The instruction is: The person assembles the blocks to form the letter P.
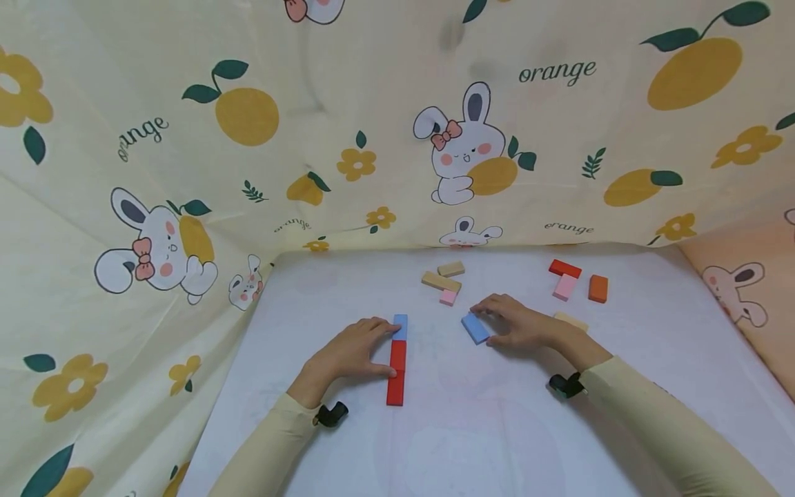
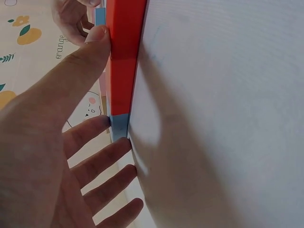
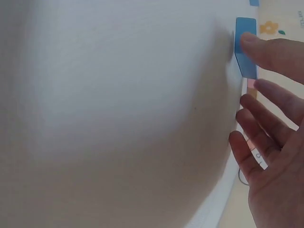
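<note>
Two red blocks, the far one [image 1: 398, 355] and the near one [image 1: 395, 388], and a light blue block [image 1: 400, 327] lie end to end in a straight row on the white table. My left hand [image 1: 349, 352] is spread along the row's left side, its thumb touching red and its index fingertip at the blue block. In the left wrist view that hand's fingers [image 2: 102, 154] extend past the row. To the right, my right hand [image 1: 518, 323] pinches a second blue block [image 1: 475, 328] between thumb and fingertips. This block sits tilted relative to the row.
Behind the hands lie wooden-coloured blocks [image 1: 441, 281] and a small pink block [image 1: 448, 297]. Farther right are a red block [image 1: 565, 268], a pink block [image 1: 564, 287] and an orange block [image 1: 598, 288]. Another wooden-coloured block [image 1: 571, 321] is partly hidden by my right arm. A patterned cloth [image 1: 373, 103] hangs behind.
</note>
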The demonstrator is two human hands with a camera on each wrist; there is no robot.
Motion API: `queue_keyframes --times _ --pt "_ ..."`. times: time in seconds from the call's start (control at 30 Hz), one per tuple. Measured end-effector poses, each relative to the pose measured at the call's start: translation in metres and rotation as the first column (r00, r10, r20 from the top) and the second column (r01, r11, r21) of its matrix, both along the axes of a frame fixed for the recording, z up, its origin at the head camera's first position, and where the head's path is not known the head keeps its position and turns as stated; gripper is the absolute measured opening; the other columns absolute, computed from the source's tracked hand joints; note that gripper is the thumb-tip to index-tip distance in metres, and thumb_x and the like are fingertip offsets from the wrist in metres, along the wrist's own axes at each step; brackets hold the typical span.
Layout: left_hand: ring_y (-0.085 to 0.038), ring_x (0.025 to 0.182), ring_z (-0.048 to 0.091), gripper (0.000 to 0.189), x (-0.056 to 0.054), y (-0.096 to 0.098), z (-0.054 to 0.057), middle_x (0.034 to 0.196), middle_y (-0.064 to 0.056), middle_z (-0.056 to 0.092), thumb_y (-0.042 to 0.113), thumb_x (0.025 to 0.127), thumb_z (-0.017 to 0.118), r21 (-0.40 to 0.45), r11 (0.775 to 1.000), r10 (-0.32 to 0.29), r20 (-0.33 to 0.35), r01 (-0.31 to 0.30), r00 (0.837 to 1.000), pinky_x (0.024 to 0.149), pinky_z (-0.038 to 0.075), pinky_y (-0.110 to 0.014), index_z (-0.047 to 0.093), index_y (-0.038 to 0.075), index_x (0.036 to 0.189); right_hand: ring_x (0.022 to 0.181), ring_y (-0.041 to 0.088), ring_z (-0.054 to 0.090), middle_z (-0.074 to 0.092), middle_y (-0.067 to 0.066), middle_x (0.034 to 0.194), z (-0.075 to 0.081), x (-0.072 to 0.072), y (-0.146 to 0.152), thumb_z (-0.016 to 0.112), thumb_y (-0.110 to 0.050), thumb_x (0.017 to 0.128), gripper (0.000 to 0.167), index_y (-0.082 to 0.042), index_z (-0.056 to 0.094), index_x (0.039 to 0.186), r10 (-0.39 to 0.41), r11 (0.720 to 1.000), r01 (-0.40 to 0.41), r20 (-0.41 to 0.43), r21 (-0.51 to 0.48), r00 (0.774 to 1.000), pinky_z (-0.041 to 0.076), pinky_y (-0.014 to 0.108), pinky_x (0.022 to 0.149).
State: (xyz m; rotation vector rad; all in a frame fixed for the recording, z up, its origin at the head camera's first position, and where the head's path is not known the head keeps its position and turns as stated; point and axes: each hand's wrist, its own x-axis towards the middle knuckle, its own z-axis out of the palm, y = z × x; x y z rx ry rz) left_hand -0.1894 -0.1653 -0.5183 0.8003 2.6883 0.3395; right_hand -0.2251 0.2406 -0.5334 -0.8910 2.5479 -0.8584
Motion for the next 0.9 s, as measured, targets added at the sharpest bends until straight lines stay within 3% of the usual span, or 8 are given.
queue_keyframes --times 0.3,0.6,0.9 --pt "-0.029 0.149 0.045 0.093 -0.002 0.0 -0.002 0.163 -0.007 0.048 0.061 0.085 0.084 -0.005 1.0 -0.004 0.002 0.004 1.0 0.12 0.044 -0.055 0.046 0.029 0.164 0.141 0.037 0.046 0.054 0.01 0.152 0.0 -0.002 0.0 0.08 -0.016 0.095 0.06 -0.015 0.058 0.151 0.011 1.0 -0.011 -0.011 0.017 1.0 0.04 0.066 0.118" --pt "-0.028 0.149 0.045 0.093 -0.002 -0.001 -0.006 0.163 -0.007 0.048 0.061 0.086 0.083 -0.006 1.0 -0.017 -0.002 0.017 1.0 0.121 0.043 -0.054 0.046 0.028 0.164 0.135 0.033 0.052 0.06 0.008 0.143 -0.004 -0.004 -0.007 0.087 -0.03 0.091 0.058 -0.015 0.064 0.142 -0.024 0.999 0.027 -0.06 0.04 0.998 0.044 0.06 0.117" --pt "-0.028 0.149 0.044 0.092 -0.002 -0.001 -0.003 0.164 -0.006 0.047 0.061 0.086 0.082 -0.015 1.0 -0.009 0.004 0.009 1.0 0.122 0.042 -0.054 0.045 0.03 0.165 0.124 0.027 0.055 0.064 0.006 0.135 -0.004 -0.002 -0.026 0.09 -0.032 0.089 0.063 -0.008 0.063 0.14 -0.066 0.998 0.065 -0.06 -0.028 0.996 0.048 0.054 0.114"
